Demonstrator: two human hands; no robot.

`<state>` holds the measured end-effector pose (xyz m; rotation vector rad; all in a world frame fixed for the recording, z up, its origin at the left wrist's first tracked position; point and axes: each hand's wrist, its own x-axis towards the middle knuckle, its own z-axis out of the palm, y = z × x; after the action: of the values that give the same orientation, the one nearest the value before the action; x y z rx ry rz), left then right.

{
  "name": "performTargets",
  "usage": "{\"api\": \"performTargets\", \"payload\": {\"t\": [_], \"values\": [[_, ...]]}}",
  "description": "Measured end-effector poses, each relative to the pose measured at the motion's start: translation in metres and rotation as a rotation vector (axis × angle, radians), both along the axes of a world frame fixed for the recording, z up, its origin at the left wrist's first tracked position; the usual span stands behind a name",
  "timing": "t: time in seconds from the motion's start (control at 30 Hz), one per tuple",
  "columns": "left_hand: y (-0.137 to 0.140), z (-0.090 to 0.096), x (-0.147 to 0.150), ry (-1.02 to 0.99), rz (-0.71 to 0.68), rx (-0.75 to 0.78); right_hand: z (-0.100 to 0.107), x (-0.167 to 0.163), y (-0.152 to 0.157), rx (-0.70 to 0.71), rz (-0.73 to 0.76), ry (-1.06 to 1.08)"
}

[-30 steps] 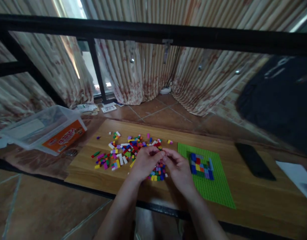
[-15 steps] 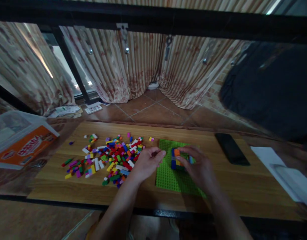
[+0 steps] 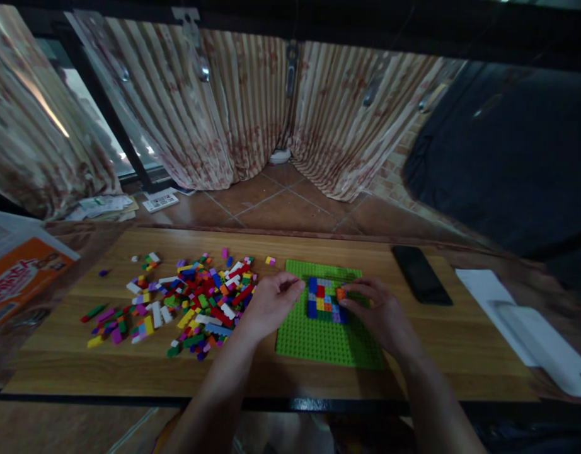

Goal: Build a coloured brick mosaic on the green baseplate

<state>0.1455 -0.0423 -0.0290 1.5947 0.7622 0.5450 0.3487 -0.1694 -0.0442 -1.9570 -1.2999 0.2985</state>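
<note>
A green baseplate (image 3: 319, 343) lies on the wooden table, carrying a low block of coloured bricks (image 3: 326, 301) in blue, red, yellow, orange and grey. My right hand (image 3: 382, 312) pinches an orange brick (image 3: 341, 294) between thumb and fingers, at the right side of that block. Whether the brick touches the block I cannot tell. My left hand (image 3: 275, 302) hovers by the plate's left edge, thumb and index fingertip close together. Anything between those fingertips is too small to make out. Just left of it spreads a pile of loose bricks (image 3: 210, 290) in many colours.
A black phone (image 3: 421, 275) lies right of the baseplate. Farther right are white papers and a white flat object (image 3: 540, 343). At the far left stands a clear box with an orange label (image 3: 28, 280). Striped curtains (image 3: 243, 113) hang beyond the table.
The orange brick in my right hand has moved from the block's left part to its right side, uncovering more of the block. My left hand stays near the plate's left edge. The view has shifted slightly.
</note>
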Motion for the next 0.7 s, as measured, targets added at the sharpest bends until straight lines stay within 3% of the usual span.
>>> {"api": "performTargets", "payload": {"t": [0.7], "values": [[0.0004, -0.006, 0.0019, 0.047, 0.011, 0.104, -0.0035, -0.003, 0.0009, -0.027, -0.075, 0.062]]}}
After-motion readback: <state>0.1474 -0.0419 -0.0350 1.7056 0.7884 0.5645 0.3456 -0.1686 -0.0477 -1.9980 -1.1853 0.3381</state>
